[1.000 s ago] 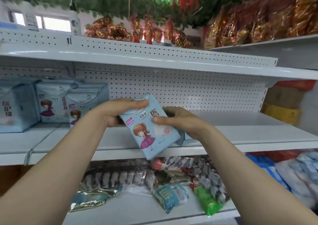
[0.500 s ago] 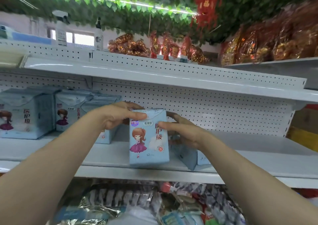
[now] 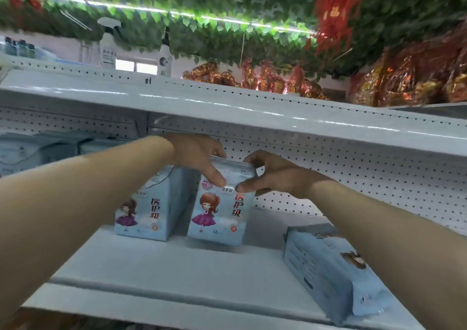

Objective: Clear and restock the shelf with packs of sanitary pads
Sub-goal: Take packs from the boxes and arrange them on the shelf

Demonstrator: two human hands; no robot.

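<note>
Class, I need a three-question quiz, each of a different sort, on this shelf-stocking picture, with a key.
1. True or false: both hands hold the upright pack by its top.
2. Which pack lies flat on the shelf? A) the one nearest the right forearm B) the one under the left hand C) none
3. Fill in: the held pack stands ____ the neighbouring upright pack, on its right.

Key: 1 true, the right hand grips too; 2 A, the flat pack; 3 beside.

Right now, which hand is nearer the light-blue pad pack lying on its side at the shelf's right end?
Right. The right hand is above-left of the pack; the left hand is farther left.
</note>
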